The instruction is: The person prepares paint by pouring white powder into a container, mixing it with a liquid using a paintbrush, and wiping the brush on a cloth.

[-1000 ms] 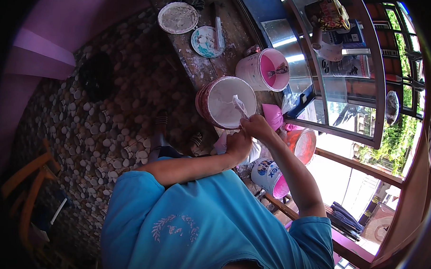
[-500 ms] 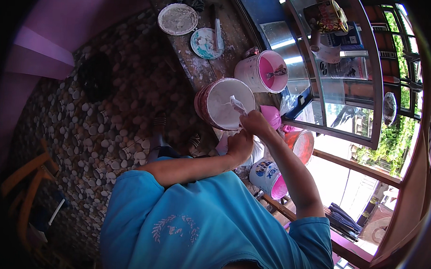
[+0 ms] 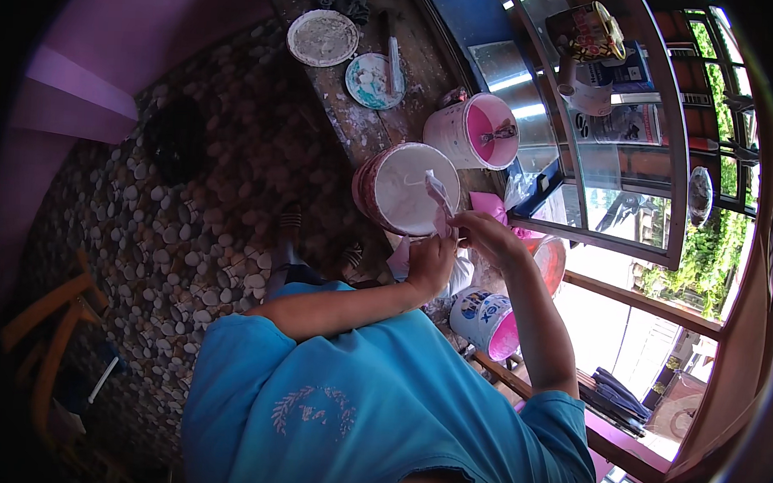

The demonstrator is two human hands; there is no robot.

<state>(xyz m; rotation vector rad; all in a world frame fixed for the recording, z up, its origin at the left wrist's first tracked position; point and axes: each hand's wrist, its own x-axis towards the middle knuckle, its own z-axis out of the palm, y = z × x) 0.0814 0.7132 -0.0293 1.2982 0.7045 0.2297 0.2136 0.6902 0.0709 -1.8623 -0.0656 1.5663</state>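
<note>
A small clear plastic bag (image 3: pixel 440 198), narrow and whitish, leans over the rim of a bucket (image 3: pixel 367 190) with a reddish outside and a whitish inside. My left hand (image 3: pixel 431 262) is closed round the bag's lower end, beside the bucket's near rim. Pinched fingers of my right hand (image 3: pixel 482 234) meet the same end of the bag just above the left hand. What the bag holds is too small to make out. Behind stands a white bucket (image 3: pixel 446 133) with pink inside and a crumpled piece of plastic at its inner wall.
On the wooden bench (image 3: pixel 340 116) lie a whitish round lid (image 3: pixel 323 37) and a teal-smeared lid (image 3: pixel 368 81) with a scraper (image 3: pixel 394 65). A glass cabinet (image 3: pixel 611 147) stands at the right. Near my right forearm are a white-and-blue pail (image 3: pixel 478 314) and a reddish bucket (image 3: pixel 552 263).
My right hand has drawn back slightly toward the right and lower on the bag, uncovering more of it. The left hand keeps hold, shifted only slightly.
</note>
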